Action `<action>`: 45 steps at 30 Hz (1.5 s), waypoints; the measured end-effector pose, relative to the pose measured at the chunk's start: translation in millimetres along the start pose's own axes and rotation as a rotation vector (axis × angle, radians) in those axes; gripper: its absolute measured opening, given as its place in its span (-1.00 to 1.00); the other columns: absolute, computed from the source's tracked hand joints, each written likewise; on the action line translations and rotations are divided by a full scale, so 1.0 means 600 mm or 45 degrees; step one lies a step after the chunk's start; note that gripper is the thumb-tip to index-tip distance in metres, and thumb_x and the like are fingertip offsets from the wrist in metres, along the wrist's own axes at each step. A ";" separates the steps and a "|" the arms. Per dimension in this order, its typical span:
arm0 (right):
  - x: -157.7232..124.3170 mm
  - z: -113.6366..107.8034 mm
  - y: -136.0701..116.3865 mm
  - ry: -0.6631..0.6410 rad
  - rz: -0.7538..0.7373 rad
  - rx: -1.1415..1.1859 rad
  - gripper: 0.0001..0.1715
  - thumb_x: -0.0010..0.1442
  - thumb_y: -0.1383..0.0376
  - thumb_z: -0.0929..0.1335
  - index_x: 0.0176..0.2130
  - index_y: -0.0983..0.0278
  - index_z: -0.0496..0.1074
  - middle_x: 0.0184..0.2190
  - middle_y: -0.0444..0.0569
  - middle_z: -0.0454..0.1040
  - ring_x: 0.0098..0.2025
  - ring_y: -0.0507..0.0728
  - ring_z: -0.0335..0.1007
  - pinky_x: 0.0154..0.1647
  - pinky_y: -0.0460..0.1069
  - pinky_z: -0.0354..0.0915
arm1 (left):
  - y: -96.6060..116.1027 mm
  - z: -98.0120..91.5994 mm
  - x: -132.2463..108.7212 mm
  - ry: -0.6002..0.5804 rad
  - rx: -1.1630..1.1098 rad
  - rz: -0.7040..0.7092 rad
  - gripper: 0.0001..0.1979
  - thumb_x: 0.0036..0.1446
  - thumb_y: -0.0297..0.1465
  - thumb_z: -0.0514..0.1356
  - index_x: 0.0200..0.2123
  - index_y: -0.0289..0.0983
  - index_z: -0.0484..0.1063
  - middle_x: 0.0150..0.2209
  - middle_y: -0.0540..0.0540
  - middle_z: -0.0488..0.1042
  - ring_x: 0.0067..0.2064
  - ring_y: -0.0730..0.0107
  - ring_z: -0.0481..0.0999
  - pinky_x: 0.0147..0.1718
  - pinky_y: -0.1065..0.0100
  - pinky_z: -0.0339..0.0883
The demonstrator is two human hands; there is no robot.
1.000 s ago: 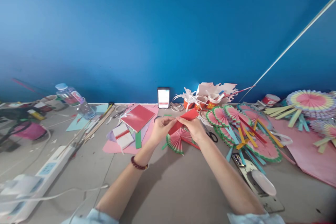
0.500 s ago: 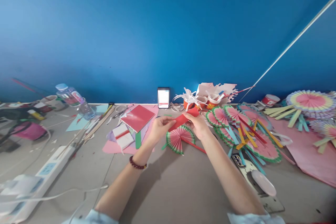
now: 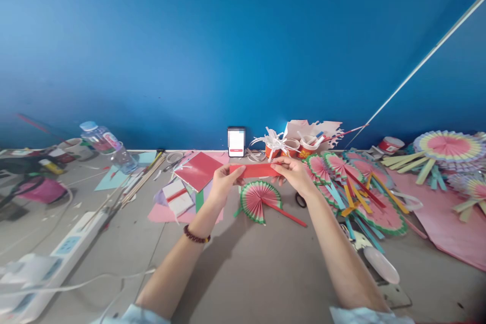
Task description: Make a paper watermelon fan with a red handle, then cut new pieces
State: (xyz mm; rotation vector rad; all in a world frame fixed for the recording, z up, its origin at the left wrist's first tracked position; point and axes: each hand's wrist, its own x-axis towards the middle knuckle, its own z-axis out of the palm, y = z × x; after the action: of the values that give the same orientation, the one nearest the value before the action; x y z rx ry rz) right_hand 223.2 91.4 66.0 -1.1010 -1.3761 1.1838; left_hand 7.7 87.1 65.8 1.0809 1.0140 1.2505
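Between my two hands a red paper strip (image 3: pixel 258 170) is stretched out level above the table. My left hand (image 3: pixel 225 182) pinches its left end between thumb and fingers. At the other end my right hand (image 3: pixel 294 174) grips it the same way. Just below the strip lies a pleated pink and green paper fan (image 3: pixel 259 201), with a red stick pointing to the lower right. A red paper sheet (image 3: pixel 200 171) rests left of my left hand on pink and purple paper. Beside my right forearm the black handle of what look like scissors (image 3: pixel 300 200) shows.
Several finished paper fans (image 3: pixel 337 167) are piled on the right. Red cups (image 3: pixel 307 148) with pens and white strips stand by the blue wall, near an upright phone (image 3: pixel 236 142). A power strip (image 3: pixel 68 248), cables and a water bottle (image 3: pixel 110 144) occupy the left.
The red paper strip has turned from slanted to level. My right hand has moved slightly right and down, and my left hand slightly left, uncovering the fan's stick and the black handle.
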 end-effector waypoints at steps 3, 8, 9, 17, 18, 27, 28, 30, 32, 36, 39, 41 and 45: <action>-0.002 -0.004 -0.005 -0.036 0.005 0.016 -0.63 0.02 0.07 0.42 -0.25 0.27 0.41 -0.60 -0.09 0.50 -0.57 0.14 0.48 -0.68 -0.09 0.30 | 0.004 -0.002 -0.003 -0.096 -0.037 -0.057 -0.65 -0.12 -0.17 0.34 -0.43 -0.36 0.46 -0.62 0.00 0.41 -0.64 0.53 0.36 -0.58 0.45 0.27; -0.007 -0.023 -0.016 -0.213 0.039 0.051 -0.55 0.01 0.11 0.44 -0.15 0.29 0.39 -0.57 -0.08 0.54 -0.54 0.14 0.51 -0.60 -0.07 0.37 | 0.005 -0.005 -0.002 -0.189 -0.041 0.002 -0.67 -0.06 -0.18 0.31 -0.39 -0.36 0.51 -0.64 0.01 0.42 -0.65 0.54 0.35 -0.59 0.46 0.25; -0.008 -0.027 -0.017 -0.250 0.044 0.051 -0.53 0.01 0.12 0.44 -0.12 0.29 0.39 -0.55 -0.07 0.54 -0.53 0.14 0.52 -0.57 -0.06 0.39 | 0.005 -0.005 -0.002 -0.193 -0.028 0.014 -0.68 -0.06 -0.18 0.31 -0.40 -0.36 0.52 -0.66 0.02 0.41 -0.65 0.55 0.34 -0.60 0.46 0.24; -0.003 -0.053 -0.001 -0.333 0.084 -0.006 -0.45 0.04 0.13 0.43 0.01 0.25 0.39 -0.48 -0.04 0.58 -0.44 0.15 0.55 -0.44 -0.02 0.45 | 0.005 -0.008 0.000 -0.273 0.005 0.053 -0.63 -0.06 -0.18 0.31 -0.29 -0.36 0.56 -0.69 0.05 0.37 -0.68 0.57 0.29 -0.62 0.45 0.21; -0.002 -0.059 0.002 -0.307 0.083 -0.015 -0.48 0.03 0.12 0.43 -0.03 0.26 0.42 -0.48 -0.03 0.58 -0.44 0.15 0.55 -0.43 -0.01 0.45 | 0.007 -0.012 0.002 -0.259 -0.017 0.051 -0.63 -0.07 -0.18 0.31 -0.29 -0.36 0.56 -0.69 0.05 0.37 -0.68 0.57 0.29 -0.63 0.45 0.21; -0.007 -0.086 -0.012 0.022 -0.017 0.079 -0.60 0.05 0.10 0.41 -0.13 0.23 0.48 -0.33 0.03 0.58 -0.37 0.16 0.55 -0.37 0.01 0.46 | 0.034 -0.050 0.017 0.009 -0.169 0.140 -0.68 -0.14 -0.22 0.36 -0.35 -0.34 0.54 -0.68 0.04 0.39 -0.68 0.58 0.30 -0.66 0.49 0.20; -0.006 -0.078 -0.013 -0.034 0.014 0.092 -0.56 0.06 0.09 0.40 -0.08 0.23 0.46 -0.30 0.04 0.58 -0.34 0.17 0.55 -0.37 0.01 0.46 | 0.032 -0.046 0.015 -0.010 -0.152 0.135 -0.68 -0.14 -0.22 0.36 -0.35 -0.34 0.54 -0.68 0.04 0.39 -0.68 0.57 0.30 -0.66 0.49 0.20; -0.004 -0.061 -0.011 -0.143 0.079 0.103 -0.49 0.07 0.07 0.39 -0.01 0.22 0.42 -0.27 0.05 0.58 -0.32 0.18 0.55 -0.37 0.00 0.46 | 0.028 -0.037 0.012 -0.057 -0.116 0.117 -0.69 -0.13 -0.22 0.36 -0.37 -0.34 0.54 -0.68 0.02 0.41 -0.68 0.56 0.32 -0.66 0.49 0.20; -0.001 -0.047 -0.006 -0.196 0.108 0.091 -0.43 0.07 0.08 0.40 0.04 0.23 0.38 -0.32 0.03 0.59 -0.35 0.17 0.55 -0.40 -0.02 0.44 | 0.023 -0.029 0.009 -0.101 -0.085 0.102 -0.71 -0.11 -0.22 0.35 -0.38 -0.34 0.54 -0.67 0.01 0.43 -0.69 0.56 0.33 -0.66 0.48 0.21; 0.001 -0.035 0.005 -0.210 0.071 0.083 -0.39 0.02 0.14 0.44 0.05 0.29 0.39 -0.47 -0.02 0.58 -0.43 0.14 0.54 -0.43 -0.04 0.44 | 0.017 -0.021 0.006 -0.160 -0.049 0.055 -0.67 -0.12 -0.21 0.35 -0.35 -0.35 0.55 -0.67 0.01 0.44 -0.69 0.54 0.35 -0.67 0.46 0.23; 0.002 -0.036 0.010 -0.195 0.070 0.056 -0.47 -0.03 0.16 0.47 -0.06 0.30 0.47 -0.51 -0.03 0.58 -0.46 0.13 0.54 -0.42 -0.03 0.45 | 0.013 -0.019 0.006 -0.192 -0.055 0.032 -0.67 -0.12 -0.20 0.35 -0.35 -0.35 0.56 -0.66 0.00 0.45 -0.69 0.53 0.36 -0.66 0.46 0.25; 0.004 -0.041 0.014 -0.176 0.079 0.042 -0.55 -0.05 0.16 0.48 -0.15 0.31 0.52 -0.52 -0.02 0.58 -0.47 0.12 0.53 -0.41 -0.03 0.46 | 0.011 -0.018 0.005 -0.231 -0.060 0.031 -0.68 -0.09 -0.21 0.34 -0.34 -0.35 0.56 -0.64 -0.02 0.46 -0.67 0.53 0.38 -0.64 0.46 0.26; 0.006 -0.057 0.019 -0.159 0.081 0.060 -0.57 -0.07 0.15 0.48 -0.20 0.32 0.55 -0.55 -0.02 0.57 -0.50 0.12 0.52 -0.43 -0.01 0.46 | 0.010 -0.019 0.001 -0.364 -0.045 -0.016 -0.64 -0.07 -0.22 0.33 -0.23 -0.34 0.56 -0.60 -0.03 0.48 -0.64 0.52 0.39 -0.60 0.44 0.29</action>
State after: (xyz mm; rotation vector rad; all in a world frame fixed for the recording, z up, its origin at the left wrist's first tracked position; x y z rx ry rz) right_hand 257.4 99.9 56.8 -1.0598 -1.4089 1.3438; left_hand -4.4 88.6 69.7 1.1850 0.7769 1.0637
